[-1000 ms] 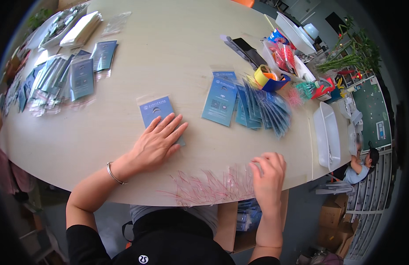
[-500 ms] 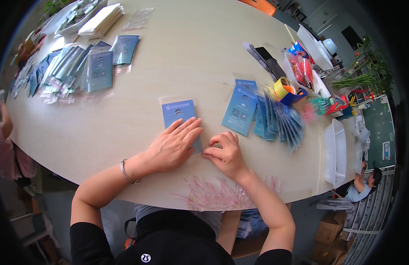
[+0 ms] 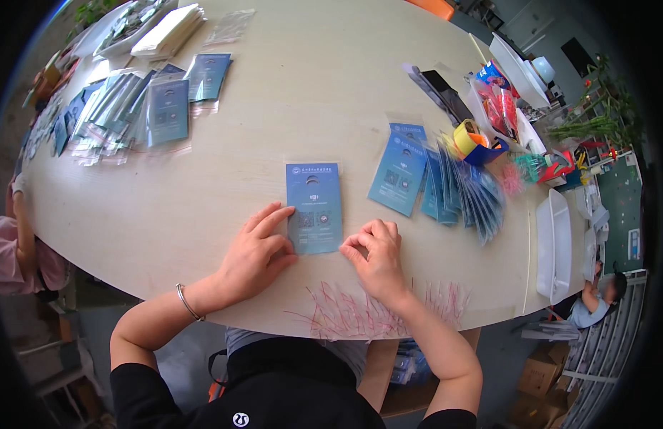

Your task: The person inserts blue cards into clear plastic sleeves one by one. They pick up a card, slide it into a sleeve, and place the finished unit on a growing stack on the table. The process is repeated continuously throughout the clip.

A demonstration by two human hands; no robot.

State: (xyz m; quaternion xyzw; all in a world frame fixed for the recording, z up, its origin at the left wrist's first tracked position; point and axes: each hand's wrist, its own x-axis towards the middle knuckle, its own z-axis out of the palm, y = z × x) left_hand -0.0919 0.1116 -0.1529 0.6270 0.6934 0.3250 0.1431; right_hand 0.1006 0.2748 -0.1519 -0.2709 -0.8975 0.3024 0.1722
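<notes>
blue card (image 3: 314, 200) seems best steadied flat: left hand (image 3: 249, 256), fingers loosely spread, touches its edge; right hand (image 3: 378, 259) pinches closed at a corner, grip unclear.

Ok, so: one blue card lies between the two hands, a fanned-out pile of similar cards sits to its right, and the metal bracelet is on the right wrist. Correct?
One slip: the bracelet is on the left wrist, as the head view shows. The blue card between the hands and the fanned-out pile to its right stand.
</notes>
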